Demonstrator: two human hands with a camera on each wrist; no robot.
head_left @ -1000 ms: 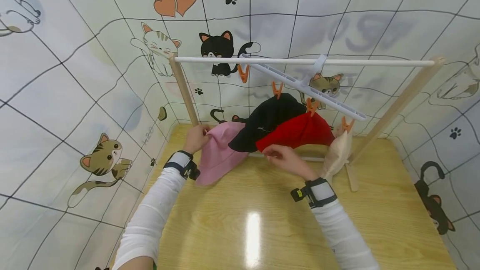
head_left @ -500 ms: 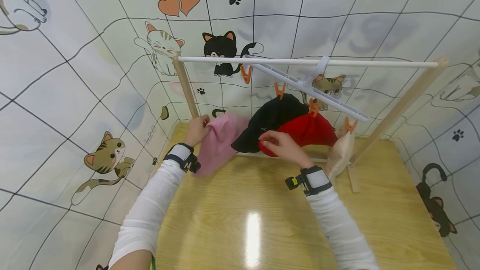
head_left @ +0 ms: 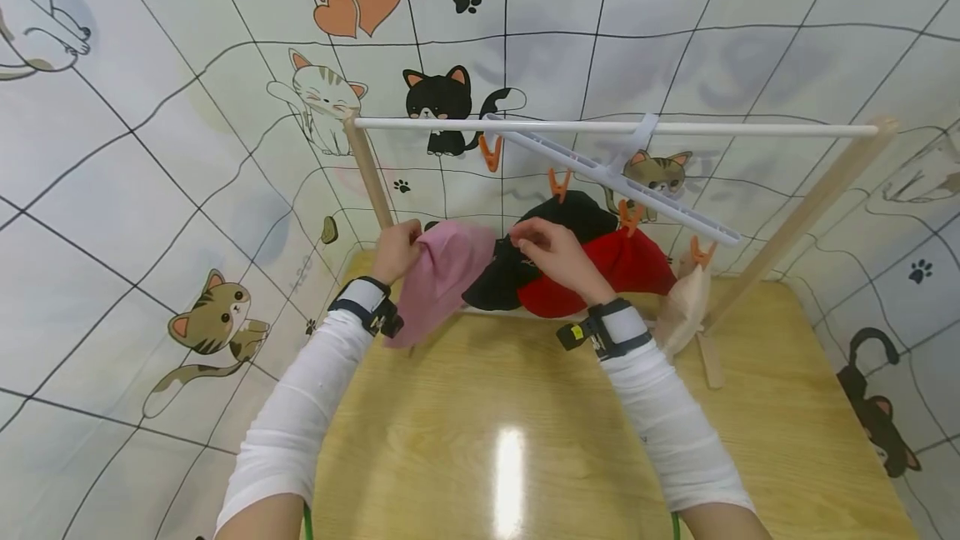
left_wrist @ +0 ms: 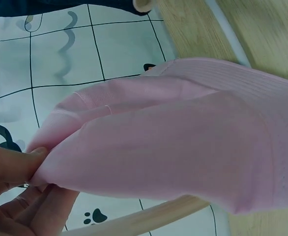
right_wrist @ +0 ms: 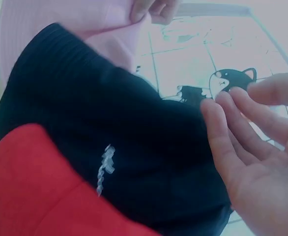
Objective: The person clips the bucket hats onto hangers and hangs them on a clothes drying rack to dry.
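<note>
In the head view my left hand pinches the crown of a pink bucket hat, whose brim hangs down towards the table. The left wrist view shows thumb and fingers closed on a fold of the pink cloth. My right hand reaches in front of a black bucket hat, fingers loosely bent and holding nothing. In the right wrist view these fingers overlap the edge of the black hat with its small white lettering. A red hat hangs beside it, partly behind my right wrist.
A pale hanger hangs slantwise from a white rod between wooden posts. An orange clip at its left end holds nothing; other orange clips hold the black, red and cream items. Below is a wooden table.
My right hand has moved up from the red hat's brim to in front of the black hat. My left hand has raised the pink hat slightly.
</note>
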